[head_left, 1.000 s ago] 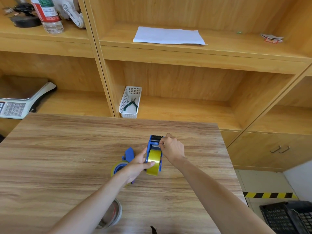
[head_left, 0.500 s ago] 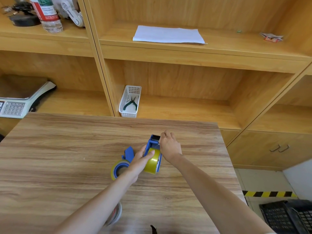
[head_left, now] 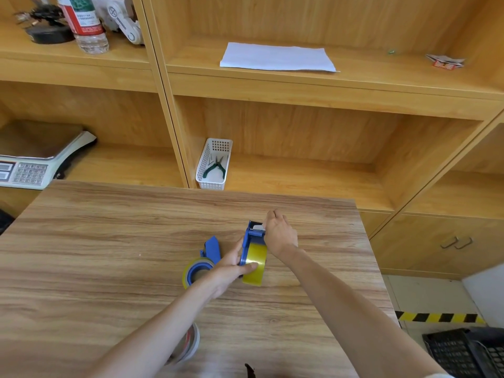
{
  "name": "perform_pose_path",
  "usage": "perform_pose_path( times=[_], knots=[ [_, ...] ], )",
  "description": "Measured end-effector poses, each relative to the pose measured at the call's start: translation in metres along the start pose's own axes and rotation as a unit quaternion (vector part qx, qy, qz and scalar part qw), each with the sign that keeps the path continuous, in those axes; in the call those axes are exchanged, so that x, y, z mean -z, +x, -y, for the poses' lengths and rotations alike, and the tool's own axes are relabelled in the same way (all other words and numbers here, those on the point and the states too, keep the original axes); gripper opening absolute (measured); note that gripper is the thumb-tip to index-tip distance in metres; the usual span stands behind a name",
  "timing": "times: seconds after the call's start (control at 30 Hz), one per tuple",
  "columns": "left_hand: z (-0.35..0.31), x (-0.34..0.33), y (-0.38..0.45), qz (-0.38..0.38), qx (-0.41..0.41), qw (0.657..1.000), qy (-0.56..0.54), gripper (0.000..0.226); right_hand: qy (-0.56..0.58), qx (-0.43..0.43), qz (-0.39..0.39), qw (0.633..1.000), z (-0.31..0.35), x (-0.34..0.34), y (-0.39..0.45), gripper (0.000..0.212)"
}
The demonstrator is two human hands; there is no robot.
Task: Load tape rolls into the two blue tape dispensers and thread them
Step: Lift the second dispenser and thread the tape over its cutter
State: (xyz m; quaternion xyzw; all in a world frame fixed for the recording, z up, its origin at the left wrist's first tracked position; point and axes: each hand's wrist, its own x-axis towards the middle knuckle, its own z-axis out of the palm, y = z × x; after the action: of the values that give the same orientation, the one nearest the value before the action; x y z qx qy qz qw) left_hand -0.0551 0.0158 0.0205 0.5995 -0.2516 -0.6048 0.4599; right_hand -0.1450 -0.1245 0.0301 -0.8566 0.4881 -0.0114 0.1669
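Two blue tape dispensers sit on the bench [head_left: 109, 241]. One dispenser [head_left: 252, 241] stands upright, its yellow tape roll [head_left: 255, 264] gripped by the left hand [head_left: 230, 268], thumb across the roll. Right hand [head_left: 279, 231] fingers pinch together at its top end. Just left, the second dispenser [head_left: 207, 257] lies flat.

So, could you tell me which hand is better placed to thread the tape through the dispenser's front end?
Probably the right hand: it is already at the cutter end of the dispenser, while the left hand grips the roll end, steadying it.
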Motion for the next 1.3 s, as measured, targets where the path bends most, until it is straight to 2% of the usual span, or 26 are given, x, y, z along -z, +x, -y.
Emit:
perform_pose_path(
  times=[0.17,0.27,0.47,0.67,0.77,0.87,0.97,1.03,1.3],
  knots=[
    [-0.003,-0.003,0.000,-0.072,-0.018,0.997,-0.018,0.086,0.015,-0.008,0.001,1.000,0.002,0.004,0.001,0.041],
    [-0.005,-0.008,0.004,-0.118,-0.029,0.993,0.014,0.070,0.015,-0.013,0.000,1.000,0.004,0.005,0.000,0.039],
    [-0.014,-0.010,-0.003,-0.050,-0.013,0.996,0.079,0.070,0.032,-0.038,0.000,0.999,-0.001,0.010,0.004,0.035],
    [-0.008,0.001,-0.012,0.071,0.011,0.994,0.084,0.079,0.067,-0.059,0.004,0.996,-0.005,0.016,0.007,0.034],
    [-0.008,0.001,-0.012,0.053,0.012,0.997,0.057,0.082,0.067,-0.053,0.006,0.996,-0.007,0.017,0.007,0.031],
    [-0.012,-0.005,-0.012,-0.021,0.001,0.999,0.040,0.079,0.066,-0.039,-0.002,0.997,-0.007,0.016,0.005,0.032],
    [-0.011,-0.010,-0.006,-0.062,-0.013,0.997,0.044,0.060,0.070,-0.044,-0.005,0.997,-0.005,0.016,0.004,0.033],
    [-0.011,-0.011,-0.005,-0.047,-0.010,0.998,0.035,0.045,0.077,-0.051,-0.005,0.996,-0.004,0.016,0.006,0.033],
    [-0.012,-0.002,-0.017,0.067,-0.011,0.997,-0.022,0.048,0.073,-0.078,-0.007,0.994,-0.009,0.022,0.010,0.030]
  ],
)
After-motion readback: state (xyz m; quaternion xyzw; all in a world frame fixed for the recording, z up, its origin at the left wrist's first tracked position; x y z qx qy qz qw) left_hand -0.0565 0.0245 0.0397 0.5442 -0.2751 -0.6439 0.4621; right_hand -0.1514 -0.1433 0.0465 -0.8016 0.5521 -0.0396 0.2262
